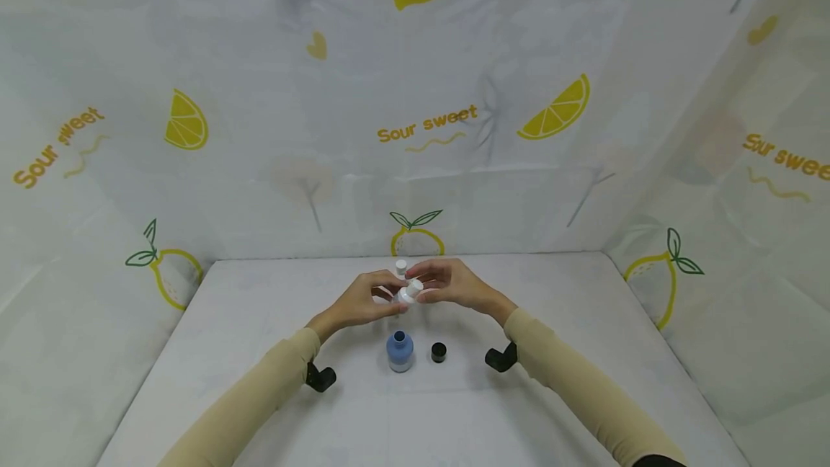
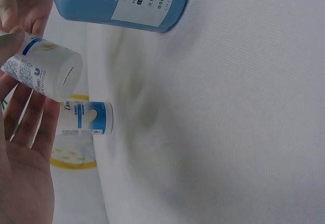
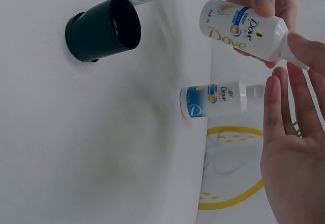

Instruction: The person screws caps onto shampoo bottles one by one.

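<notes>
My left hand [image 1: 360, 300] grips a small white Dove bottle [image 3: 244, 30] by its body, raised and tilted, its white cap [image 1: 415, 287] toward my right hand [image 1: 462, 285]. In the right wrist view the right thumb [image 3: 304, 50] lies against the tapered top of that bottle, while the other fingers stretch out straight and spread beside it. Whether they touch the cap is hard to tell. Behind the hands stands a second Dove bottle [image 3: 218, 101], white with a blue lower part and a white cap. Nearer stands a capless blue shampoo bottle [image 1: 400, 353].
A black cap [image 1: 439, 352] lies just right of the blue bottle, its hollow end showing in the right wrist view. All this is on a white-covered table [image 1: 272, 409]. A lemon-printed cloth [image 1: 259, 128] hangs around the back and sides.
</notes>
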Action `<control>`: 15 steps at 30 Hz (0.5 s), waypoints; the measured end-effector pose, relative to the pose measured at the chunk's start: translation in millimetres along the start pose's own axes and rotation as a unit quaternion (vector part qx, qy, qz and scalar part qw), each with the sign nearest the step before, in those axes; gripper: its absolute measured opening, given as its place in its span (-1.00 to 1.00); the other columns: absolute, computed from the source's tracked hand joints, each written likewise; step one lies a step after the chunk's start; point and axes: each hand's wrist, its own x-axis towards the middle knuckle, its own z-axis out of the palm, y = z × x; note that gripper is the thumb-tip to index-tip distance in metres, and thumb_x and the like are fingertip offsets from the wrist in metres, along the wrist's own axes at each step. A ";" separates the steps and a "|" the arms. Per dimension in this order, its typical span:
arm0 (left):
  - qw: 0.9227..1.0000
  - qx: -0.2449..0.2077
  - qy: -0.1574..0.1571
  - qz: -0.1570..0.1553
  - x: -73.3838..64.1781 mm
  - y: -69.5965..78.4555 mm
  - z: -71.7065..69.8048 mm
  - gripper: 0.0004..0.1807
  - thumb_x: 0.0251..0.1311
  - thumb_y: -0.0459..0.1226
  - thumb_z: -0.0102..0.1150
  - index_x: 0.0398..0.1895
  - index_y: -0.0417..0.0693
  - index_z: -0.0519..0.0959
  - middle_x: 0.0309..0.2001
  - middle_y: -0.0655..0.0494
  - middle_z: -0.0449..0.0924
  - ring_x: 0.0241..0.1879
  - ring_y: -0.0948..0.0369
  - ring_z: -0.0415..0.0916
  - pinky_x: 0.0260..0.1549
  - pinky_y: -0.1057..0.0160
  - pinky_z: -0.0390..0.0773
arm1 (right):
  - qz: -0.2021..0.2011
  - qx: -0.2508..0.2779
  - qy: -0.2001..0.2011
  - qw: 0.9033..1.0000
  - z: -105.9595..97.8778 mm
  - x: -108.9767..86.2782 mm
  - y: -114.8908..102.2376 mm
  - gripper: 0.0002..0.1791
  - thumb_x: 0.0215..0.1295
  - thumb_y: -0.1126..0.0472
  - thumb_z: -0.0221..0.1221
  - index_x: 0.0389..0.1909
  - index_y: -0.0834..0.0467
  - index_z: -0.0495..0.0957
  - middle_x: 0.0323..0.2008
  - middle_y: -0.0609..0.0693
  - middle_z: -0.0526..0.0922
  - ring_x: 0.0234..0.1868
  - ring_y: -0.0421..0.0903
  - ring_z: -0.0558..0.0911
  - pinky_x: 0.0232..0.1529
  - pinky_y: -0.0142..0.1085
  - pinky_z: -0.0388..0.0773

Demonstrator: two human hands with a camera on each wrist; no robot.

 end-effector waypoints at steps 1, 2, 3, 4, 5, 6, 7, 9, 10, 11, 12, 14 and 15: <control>1.000 0.000 0.000 0.000 -0.4 -0.2 0.1 -0.63 0.27 -0.23 0.58 0.13 -0.04 0.78 0.01 0.01 0.75 -0.03 0.30 0.66 0.03 0.16 0.82 | -0.004 0.003 -0.007 1.000 -0.3 -0.3 0.5 -0.47 0.38 0.39 0.42 0.35 0.26 0.61 0.35 0.26 0.66 0.27 -0.05 0.72 0.32 -0.29 0.70; 1.000 0.000 0.000 0.001 -0.5 -0.1 0.0 -0.63 0.27 -0.22 0.58 0.13 -0.03 0.78 0.01 0.01 0.75 -0.03 0.29 0.66 0.03 0.16 0.82 | -0.006 0.005 -0.011 1.000 -0.4 -0.1 0.9 -0.47 0.38 0.40 0.41 0.36 0.26 0.61 0.35 0.27 0.67 0.26 -0.06 0.72 0.30 -0.30 0.71; 1.000 0.000 -0.001 0.000 -0.3 0.3 -0.1 -0.63 0.27 -0.23 0.58 0.13 -0.03 0.78 0.02 0.02 0.75 -0.03 0.29 0.66 0.03 0.17 0.82 | -0.006 0.007 -0.014 1.000 -0.4 0.0 1.1 -0.47 0.39 0.40 0.41 0.36 0.26 0.61 0.35 0.27 0.67 0.25 -0.09 0.73 0.28 -0.30 0.72; 1.000 0.000 0.000 0.001 0.0 0.5 -0.2 -0.64 0.27 -0.23 0.58 0.12 -0.03 0.78 0.02 0.01 0.75 -0.02 0.29 0.66 0.03 0.17 0.82 | -0.006 0.008 -0.014 1.000 -0.3 0.2 1.2 -0.48 0.39 0.40 0.40 0.36 0.26 0.62 0.34 0.27 0.69 0.23 -0.12 0.74 0.26 -0.32 0.73; 1.000 0.000 0.000 0.002 0.3 0.6 -0.3 -0.64 0.27 -0.23 0.58 0.12 -0.04 0.78 0.02 0.01 0.75 -0.02 0.28 0.67 0.02 0.19 0.82 | -0.005 0.008 -0.012 1.000 -0.2 0.7 1.3 -0.49 0.39 0.40 0.41 0.34 0.25 0.64 0.32 0.26 0.71 0.21 -0.15 0.75 0.23 -0.33 0.74; 1.000 0.000 0.000 0.002 0.7 0.7 -0.4 -0.64 0.27 -0.23 0.58 0.11 -0.04 0.78 0.02 0.01 0.75 -0.02 0.28 0.67 0.02 0.21 0.81 | -0.004 0.008 -0.009 1.000 0.1 0.9 1.0 -0.51 0.39 0.40 0.41 0.32 0.25 0.65 0.29 0.26 0.72 0.19 -0.17 0.76 0.21 -0.34 0.74; 1.000 0.001 0.000 0.003 1.1 1.0 -0.6 -0.64 0.27 -0.24 0.58 0.11 -0.04 0.78 0.02 0.01 0.75 -0.02 0.27 0.67 0.01 0.23 0.81 | -0.003 0.009 -0.007 1.000 0.4 1.1 0.6 -0.53 0.38 0.41 0.41 0.31 0.25 0.67 0.28 0.26 0.74 0.17 -0.18 0.76 0.19 -0.35 0.75; 1.000 0.001 -0.002 0.002 1.7 1.5 -0.9 -0.64 0.27 -0.24 0.58 0.11 -0.05 0.78 0.02 0.01 0.75 -0.01 0.27 0.68 0.01 0.28 0.80 | 0.001 0.011 -0.003 1.000 0.8 1.4 -0.5 -0.56 0.38 0.42 0.41 0.26 0.25 0.70 0.24 0.27 0.76 0.14 -0.19 0.77 0.17 -0.34 0.75; 1.000 0.001 -0.002 0.002 1.8 1.3 -1.1 -0.64 0.27 -0.24 0.58 0.12 -0.06 0.78 0.02 0.01 0.75 -0.01 0.26 0.68 0.01 0.30 0.79 | 0.002 0.013 -0.001 1.000 0.8 1.4 -0.7 -0.58 0.37 0.43 0.41 0.24 0.26 0.71 0.23 0.27 0.77 0.13 -0.19 0.78 0.16 -0.34 0.76; 1.000 0.001 -0.002 0.001 1.8 1.4 -1.2 -0.63 0.27 -0.24 0.58 0.12 -0.06 0.78 0.01 0.01 0.75 -0.01 0.26 0.68 0.01 0.32 0.78 | 0.004 0.014 0.001 1.000 0.8 1.3 -0.9 -0.59 0.37 0.43 0.41 0.22 0.26 0.72 0.21 0.28 0.77 0.11 -0.19 0.78 0.14 -0.33 0.76; 1.000 0.000 -0.003 0.000 1.9 1.5 -1.4 -0.63 0.26 -0.25 0.58 0.12 -0.06 0.78 0.01 0.01 0.75 -0.01 0.26 0.68 0.01 0.34 0.78 | 0.006 0.014 0.002 1.000 0.8 1.2 -1.1 -0.60 0.37 0.44 0.41 0.21 0.27 0.72 0.20 0.29 0.78 0.10 -0.19 0.79 0.13 -0.33 0.76; 1.000 0.000 -0.002 -0.003 1.9 1.4 -1.6 -0.62 0.26 -0.25 0.58 0.13 -0.07 0.77 0.01 0.00 0.75 -0.01 0.25 0.68 0.01 0.35 0.78 | 0.007 0.014 0.003 1.000 0.7 1.0 -1.1 -0.61 0.37 0.44 0.40 0.20 0.28 0.72 0.19 0.30 0.78 0.08 -0.20 0.79 0.12 -0.33 0.77; 1.000 -0.001 -0.002 -0.005 1.9 1.4 -1.7 -0.62 0.25 -0.26 0.59 0.13 -0.08 0.77 0.02 0.00 0.75 0.00 0.25 0.68 0.01 0.35 0.78 | 0.007 0.015 0.003 1.000 0.7 1.0 -1.0 -0.62 0.37 0.45 0.40 0.20 0.30 0.72 0.18 0.31 0.78 0.07 -0.19 0.79 0.11 -0.33 0.77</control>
